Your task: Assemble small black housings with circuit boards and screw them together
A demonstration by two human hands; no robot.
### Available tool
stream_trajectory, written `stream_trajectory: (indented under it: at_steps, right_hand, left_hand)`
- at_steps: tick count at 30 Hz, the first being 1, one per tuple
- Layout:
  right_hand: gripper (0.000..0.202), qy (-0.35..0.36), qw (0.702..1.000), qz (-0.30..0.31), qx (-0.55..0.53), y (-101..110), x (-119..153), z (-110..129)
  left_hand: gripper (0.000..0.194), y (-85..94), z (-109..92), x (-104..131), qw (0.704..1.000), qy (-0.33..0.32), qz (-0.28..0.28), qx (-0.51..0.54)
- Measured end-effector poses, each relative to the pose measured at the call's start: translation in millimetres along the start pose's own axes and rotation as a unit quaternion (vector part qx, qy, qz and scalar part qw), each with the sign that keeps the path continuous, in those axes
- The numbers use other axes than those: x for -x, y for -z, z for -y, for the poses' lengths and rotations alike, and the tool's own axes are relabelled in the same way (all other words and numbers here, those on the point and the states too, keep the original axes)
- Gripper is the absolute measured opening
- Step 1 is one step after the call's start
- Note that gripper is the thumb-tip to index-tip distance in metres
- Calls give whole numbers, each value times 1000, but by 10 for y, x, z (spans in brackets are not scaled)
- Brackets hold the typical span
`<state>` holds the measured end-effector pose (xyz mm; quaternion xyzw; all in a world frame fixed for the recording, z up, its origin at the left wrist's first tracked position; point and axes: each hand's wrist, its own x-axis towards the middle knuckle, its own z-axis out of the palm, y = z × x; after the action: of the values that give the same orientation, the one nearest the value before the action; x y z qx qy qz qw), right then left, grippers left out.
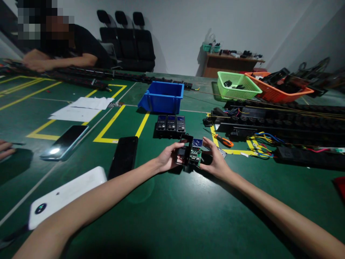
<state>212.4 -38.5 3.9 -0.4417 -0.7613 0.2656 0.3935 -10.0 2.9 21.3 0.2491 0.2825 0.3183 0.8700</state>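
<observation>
My left hand [169,157] is closed on a black plastic housing [184,151], thumb on its upper edge. Just right of the housing, a green circuit board [195,155] with a small blue-faced display [197,142] is held upright by my right hand [215,160], thumb and fingers curved around its right side. The board and housing are side by side, very close together; whether they touch is hard to tell. Behind them stand several black modules in a row [171,124] with small dark-blue screens. Behind my right fingers lies a dark item, partly hidden.
A blue bin [165,98] stands behind the modules. Phones [124,155] and a white device [67,194] lie left. An orange screwdriver [225,140], wired black rails [253,120], green basket [237,86] and orange basket [280,90] are right. Another person sits back left; a hand shows at the left edge.
</observation>
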Motion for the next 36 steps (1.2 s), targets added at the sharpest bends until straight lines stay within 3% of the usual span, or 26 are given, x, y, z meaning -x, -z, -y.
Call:
stream_trajectory:
  at_steps: [14,26,29,36]
  right_hand:
    - [96,6,998,38,-48,21,-11,81]
    - [100,0,999,46,-28,29,-11,66]
    - [102,6,999,45,-21,37,-23,63]
    - [116,33,999,38,15,39,-25,63]
  left_hand:
    - [47,16,3,7,1000,3,17,1]
    - [37,-19,-7,15,1000,12,20,-1]
    - [42,-14,-11,6,1000,10,18,6]
    - [56,15,-17,-10,996,24,78,34]
